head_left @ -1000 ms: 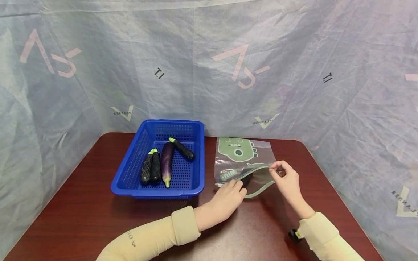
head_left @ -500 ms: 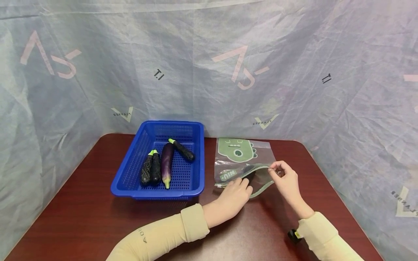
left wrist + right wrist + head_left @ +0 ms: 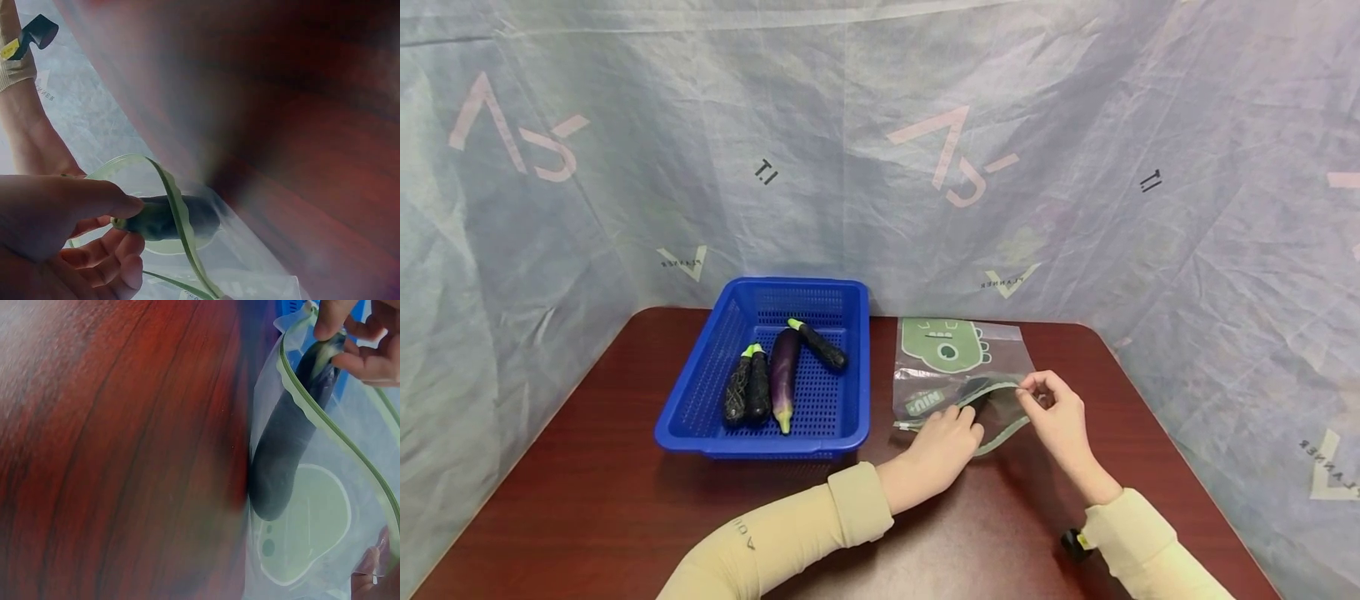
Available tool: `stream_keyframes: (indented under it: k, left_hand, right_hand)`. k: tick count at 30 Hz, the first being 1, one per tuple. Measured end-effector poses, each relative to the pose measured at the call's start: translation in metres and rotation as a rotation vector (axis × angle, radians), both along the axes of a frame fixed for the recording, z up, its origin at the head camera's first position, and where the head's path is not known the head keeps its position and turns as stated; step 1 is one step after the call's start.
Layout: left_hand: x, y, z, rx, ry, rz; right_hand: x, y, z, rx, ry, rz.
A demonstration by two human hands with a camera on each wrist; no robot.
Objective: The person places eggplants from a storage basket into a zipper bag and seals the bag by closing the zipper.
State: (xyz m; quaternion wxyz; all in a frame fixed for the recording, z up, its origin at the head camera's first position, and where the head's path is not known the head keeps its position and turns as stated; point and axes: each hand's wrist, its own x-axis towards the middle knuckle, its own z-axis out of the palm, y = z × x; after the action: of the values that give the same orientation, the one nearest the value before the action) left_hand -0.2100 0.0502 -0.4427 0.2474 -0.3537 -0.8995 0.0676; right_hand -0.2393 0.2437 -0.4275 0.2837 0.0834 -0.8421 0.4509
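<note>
A clear zip bag (image 3: 1006,350) with a green cartoon print lies flat, its green-edged mouth gaping toward me. Inside it is a dark eggplant (image 3: 275,462), seen through the plastic in both wrist views. My left hand (image 3: 942,450) reaches into the mouth and pinches the eggplant's stem end between thumb and fingers. At the other side, my right hand (image 3: 1060,421) pinches the bag's edge and holds the mouth apart. In the right wrist view only a bit of that hand shows, low at the right.
Left of the bag stands a blue perforated basket (image 3: 857,417). It holds a long purple eggplant (image 3: 784,375) and several small black ones. The dark red table (image 3: 595,467) ends against a hanging grey cloth (image 3: 842,208) at the back.
My left hand has moved right and a little deeper into the bag's mouth, with the eggplant sliding further in. My right hand has stayed on the bag's edge.
</note>
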Motion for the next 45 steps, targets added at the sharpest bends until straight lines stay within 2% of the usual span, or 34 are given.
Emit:
stream_keyframes:
  k: [5,13,19,25,37,45]
  left_hand:
    - [-0.003,0.003,-0.002,-0.020,-0.010,0.012]
    - [0.002,0.000,-0.002,-0.031,-0.012,0.024]
    - [0.006,-0.004,-0.003,-0.052,0.015,0.007]
    - [0.008,-0.003,-0.002,-0.031,0.040,-0.021]
    - [0.007,0.012,0.007,-0.030,0.121,-0.011]
    - [0.004,0.023,0.007,-0.045,0.125,-0.014]
  right_hand:
    - [0.001,0.000,0.000,0.010,0.011,0.006]
    - [0.000,0.001,0.000,0.002,-0.011,-0.022]
    - [0.002,0.001,0.002,-0.002,-0.012,-0.012]
    - [0.002,0.002,0.002,0.027,0.014,0.001]
    - [0.001,0.000,0.005,-0.002,-0.013,0.003]
    - [0.002,-0.002,0.007,0.007,-0.018,0.007]
